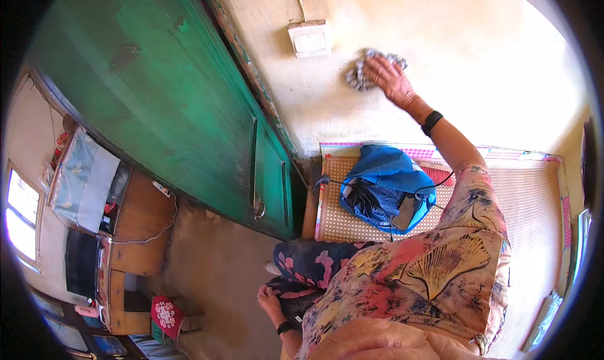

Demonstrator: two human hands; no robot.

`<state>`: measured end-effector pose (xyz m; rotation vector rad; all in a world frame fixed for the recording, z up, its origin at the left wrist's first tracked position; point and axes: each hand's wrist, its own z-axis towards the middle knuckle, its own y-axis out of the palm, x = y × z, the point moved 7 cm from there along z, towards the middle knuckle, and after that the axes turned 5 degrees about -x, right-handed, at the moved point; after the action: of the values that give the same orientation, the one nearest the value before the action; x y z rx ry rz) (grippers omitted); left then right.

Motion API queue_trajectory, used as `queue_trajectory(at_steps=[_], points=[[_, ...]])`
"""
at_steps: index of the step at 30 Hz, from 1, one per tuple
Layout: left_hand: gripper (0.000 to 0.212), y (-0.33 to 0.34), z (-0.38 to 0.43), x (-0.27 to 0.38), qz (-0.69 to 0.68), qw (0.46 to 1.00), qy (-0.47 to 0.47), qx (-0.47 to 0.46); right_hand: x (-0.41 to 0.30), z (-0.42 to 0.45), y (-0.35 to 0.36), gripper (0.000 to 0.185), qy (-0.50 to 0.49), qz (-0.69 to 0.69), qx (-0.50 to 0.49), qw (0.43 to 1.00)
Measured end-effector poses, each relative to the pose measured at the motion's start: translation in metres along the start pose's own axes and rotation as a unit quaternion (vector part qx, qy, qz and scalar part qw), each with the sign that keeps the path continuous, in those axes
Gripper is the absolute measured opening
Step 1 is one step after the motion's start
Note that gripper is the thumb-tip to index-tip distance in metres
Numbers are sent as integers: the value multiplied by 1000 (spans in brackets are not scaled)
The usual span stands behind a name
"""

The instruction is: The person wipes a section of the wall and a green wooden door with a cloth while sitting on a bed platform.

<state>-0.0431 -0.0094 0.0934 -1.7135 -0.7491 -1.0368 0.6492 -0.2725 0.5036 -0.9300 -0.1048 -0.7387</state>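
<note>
My right hand (389, 79) is pressed flat over a crumpled grey-and-white cloth (361, 79) against the pale wall (453, 53). The cloth lies below and to the right of a white light switch (311, 41). Hand and cloth look slightly blurred. Low at the left, my left hand (270, 301) rests by my knee, on or beside dark floral trousers (311, 265); its fingers are too small to read clearly. Both wrists wear black bands. Beneath my right arm, an open blue bag (391, 164) holding dark cables sits on a woven mat (330, 199).
A green door (188, 100) stands at the left, with a metal handle (259, 210). A red bristled item (436, 173) lies beside the bag. Across the floor (212, 270) are a wooden desk (139, 218), a dark screen (85, 263) and a red-covered stool (167, 315).
</note>
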Motion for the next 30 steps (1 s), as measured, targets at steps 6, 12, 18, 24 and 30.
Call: queue_trajectory(at_steps=[6,12,18,24,30], points=[[12,29,-26,84,293,942,164,22,94,52,-110,68,55,-119,170,977],[12,13,-34,62,265,945,179,67,100,117,-184,54,92,-94,258,957],[12,15,-33,62,249,943,208,74,86,160,-179,51,53,-72,234,968],[12,14,-29,58,247,946,202,56,64,178,-145,52,-35,-32,185,982],[13,16,-27,60,244,953,165,70,60,196,-147,56,26,-163,93,982]])
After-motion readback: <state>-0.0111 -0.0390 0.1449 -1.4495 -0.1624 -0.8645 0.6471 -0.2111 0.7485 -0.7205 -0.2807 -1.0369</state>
